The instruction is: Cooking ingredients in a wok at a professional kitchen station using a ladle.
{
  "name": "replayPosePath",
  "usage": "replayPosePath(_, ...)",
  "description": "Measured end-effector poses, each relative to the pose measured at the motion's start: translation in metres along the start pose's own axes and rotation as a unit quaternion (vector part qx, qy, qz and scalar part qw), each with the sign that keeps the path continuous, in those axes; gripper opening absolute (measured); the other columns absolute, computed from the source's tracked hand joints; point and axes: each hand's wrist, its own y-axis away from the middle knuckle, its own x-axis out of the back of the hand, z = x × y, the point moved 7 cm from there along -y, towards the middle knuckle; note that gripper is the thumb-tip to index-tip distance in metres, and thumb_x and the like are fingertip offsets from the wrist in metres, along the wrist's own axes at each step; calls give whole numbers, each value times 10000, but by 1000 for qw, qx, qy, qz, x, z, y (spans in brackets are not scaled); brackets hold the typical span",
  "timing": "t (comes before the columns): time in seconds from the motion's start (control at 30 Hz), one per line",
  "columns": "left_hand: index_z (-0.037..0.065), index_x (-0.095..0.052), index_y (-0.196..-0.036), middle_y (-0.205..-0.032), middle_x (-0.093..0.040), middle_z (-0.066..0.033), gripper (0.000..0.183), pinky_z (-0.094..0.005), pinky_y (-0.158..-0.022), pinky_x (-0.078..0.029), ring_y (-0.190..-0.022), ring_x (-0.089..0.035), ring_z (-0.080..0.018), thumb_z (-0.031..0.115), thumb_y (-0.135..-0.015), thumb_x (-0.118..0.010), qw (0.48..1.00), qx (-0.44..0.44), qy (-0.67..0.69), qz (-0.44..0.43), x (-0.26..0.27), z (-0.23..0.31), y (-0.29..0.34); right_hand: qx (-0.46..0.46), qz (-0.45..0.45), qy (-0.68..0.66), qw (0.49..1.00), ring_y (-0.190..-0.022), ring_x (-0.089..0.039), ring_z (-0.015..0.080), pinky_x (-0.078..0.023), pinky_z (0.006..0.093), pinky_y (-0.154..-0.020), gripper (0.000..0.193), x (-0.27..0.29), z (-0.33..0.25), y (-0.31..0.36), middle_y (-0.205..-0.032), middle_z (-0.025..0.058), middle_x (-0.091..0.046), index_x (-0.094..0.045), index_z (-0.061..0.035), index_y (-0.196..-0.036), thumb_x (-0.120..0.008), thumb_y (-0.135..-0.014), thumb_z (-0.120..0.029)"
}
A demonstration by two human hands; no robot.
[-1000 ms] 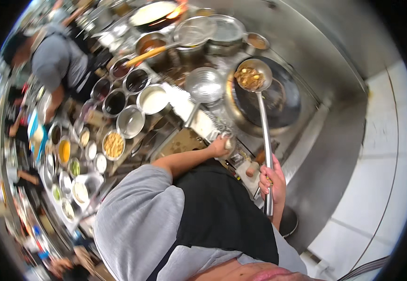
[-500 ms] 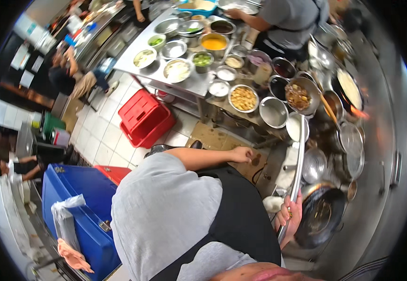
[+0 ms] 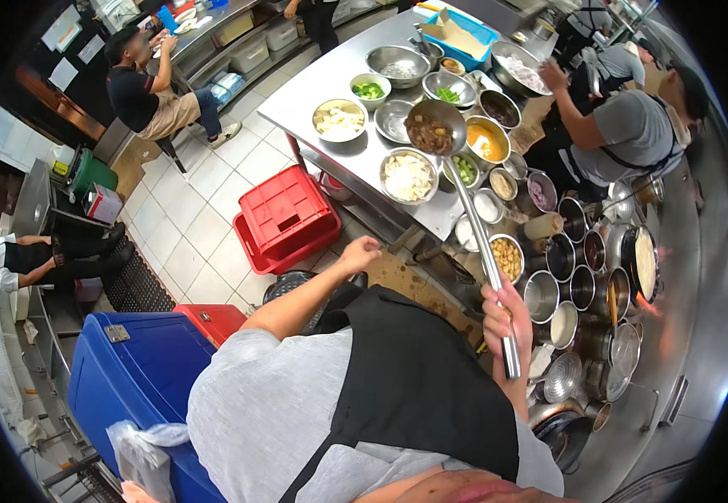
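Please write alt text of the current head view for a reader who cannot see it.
A person's right hand grips a long ladle of brown food, seen against a metal table crowded with bowls; the left hand looks empty. Other people, a red box and a blue box are nearby.

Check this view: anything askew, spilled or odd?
The red rectangular plastic lid looks askew, with the red plastic bin jutting out beneath at the left. Dark blotches mark the brown flat floor covering right of the left hand, perhaps old stains. Brown food sits inside the long-handled metal ladle in the right hand; no spill shows.
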Motion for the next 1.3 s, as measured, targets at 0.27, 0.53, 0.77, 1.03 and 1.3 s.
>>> replayPosePath(0.27,60,-529,-1124,-895,-580,-27,308,-251,-641,-476,-784,-557,-108,144,-842,-623,995,18,95,3,62,37,-17,-2,-25,108,994,-517,-401,68,-348,176,-369,460,-59,0,-143,-855,99,-452,-315,-40,-1357,-429,-914,8)
replayPosePath(0.53,64,-543,-1128,-908,-596,-20,295,-241,-643,-483,-770,-568,-96,147,-857,-624,987,24,140,77,93,9,-4,29,-17,362,932,-504,-462,90,-350,218,-366,602,-49,-2,-259,-699,57,-502,-308,-12,-1382,-553,-833,17)
replayPosePath(0.77,59,-533,-1144,-934,-592,-32,312,-237,-637,-489,-767,-564,-100,131,-856,-629,977,51,145,148,121,-8,14,58,20,575,816,-481,-468,85,-365,227,-364,634,-11,-2,-302,-750,60,-538,-320,-31,-1412,-568,-828,-10)
replayPosePath(1.03,43,-553,-1127,-890,-601,-39,333,-253,-635,-482,-780,-571,-112,154,-827,-645,973,37,150,174,120,13,12,182,-2,752,634,-780,-593,207,-475,304,-757,591,-13,-27,-306,-992,157,-616,-397,-38,-1383,-571,-821,-94)
replayPosePath(1.3,36,-555,-1140,-935,-624,-74,348,-277,-661,-495,-814,-585,-140,154,-825,-644,983,7,97,154,119,33,12,195,-3,769,608,-992,-609,291,-442,327,-882,561,-36,-27,-272,-1126,236,-603,-405,-10,-1366,-540,-824,-65)
